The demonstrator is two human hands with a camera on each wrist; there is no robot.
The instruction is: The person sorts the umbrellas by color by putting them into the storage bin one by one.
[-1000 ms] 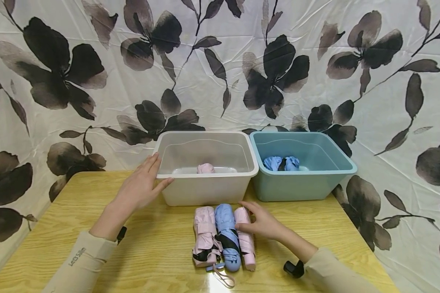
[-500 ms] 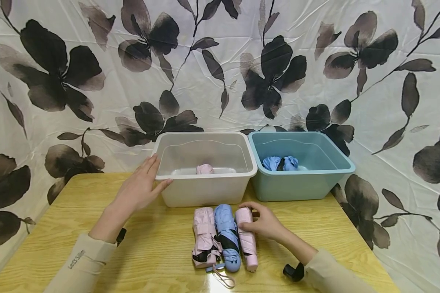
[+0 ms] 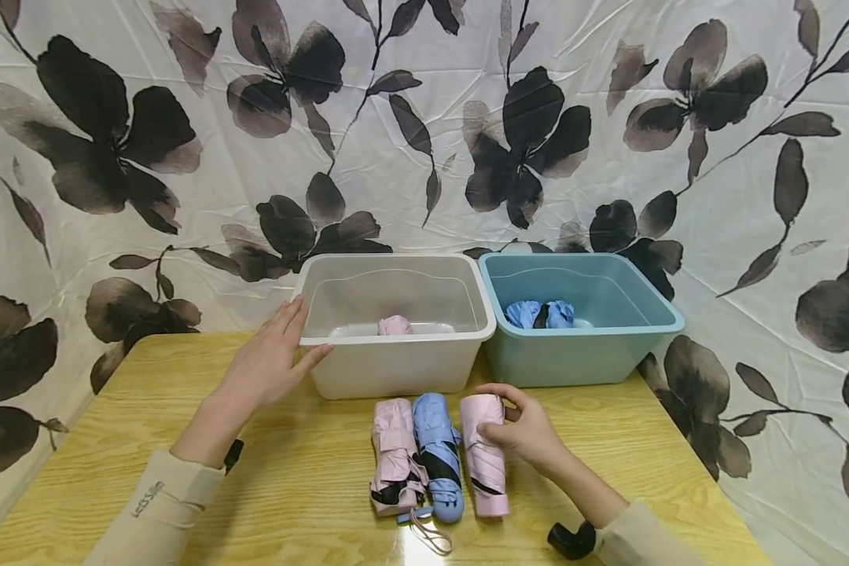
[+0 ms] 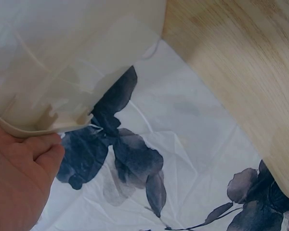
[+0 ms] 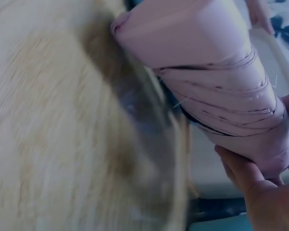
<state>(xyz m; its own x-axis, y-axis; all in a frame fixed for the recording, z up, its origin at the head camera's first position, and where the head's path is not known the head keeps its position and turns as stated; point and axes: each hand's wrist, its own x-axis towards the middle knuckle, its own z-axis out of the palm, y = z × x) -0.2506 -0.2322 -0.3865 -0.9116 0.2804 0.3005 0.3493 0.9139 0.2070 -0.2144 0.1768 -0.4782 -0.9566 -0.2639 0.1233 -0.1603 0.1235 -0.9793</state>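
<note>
My right hand (image 3: 531,431) grips a pink folded umbrella (image 3: 484,452) near its upper end, thumb on one side and fingers on the other. The right wrist view shows the same wrapped pink umbrella (image 5: 221,91) large and close, with a dark band around it. To its left on the table lie a blue folded umbrella (image 3: 435,440) with a black strap and another pink folded umbrella (image 3: 395,440) with a wrist cord. My left hand (image 3: 265,362) rests with extended fingers at the left front corner of the whitish bin (image 3: 396,369), touching its rim.
Inside the whitish bin is a pink bundle (image 3: 395,325). Right beside that bin stands a blue-green bin (image 3: 580,358), holding a blue bundle (image 3: 540,314) with a black strap. Both are at the back of the wooden table (image 3: 283,487), before a floral cloth (image 3: 424,181).
My right hand has closed around the right-hand pink umbrella and shifted it right, away from the blue one, its upper end now tilted. My left hand stays at the bin.
</note>
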